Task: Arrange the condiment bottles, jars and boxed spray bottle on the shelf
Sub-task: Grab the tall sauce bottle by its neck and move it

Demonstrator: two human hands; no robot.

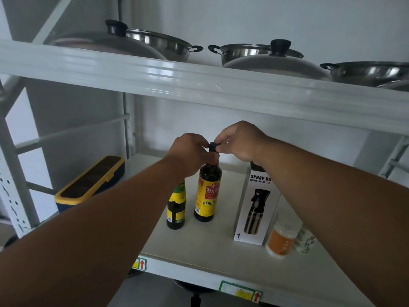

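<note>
On a white shelf [210, 247], beside a boxed spray bottle [254, 209], a tall dark sauce bottle [208, 191] stood upright as the left hand [188, 151] and right hand [239, 140] both pinched its black cap [213, 147]; two small jars [287, 238] sat nearby.

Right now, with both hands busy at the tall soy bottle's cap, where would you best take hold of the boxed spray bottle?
Probably around the upper half of the spray bottle box, coming from its open left side. It stands upright, tall and narrow. The orange-label jar crowds its lower right, and the right hand hangs over its top, so the left flank gives the freest grip.
</note>
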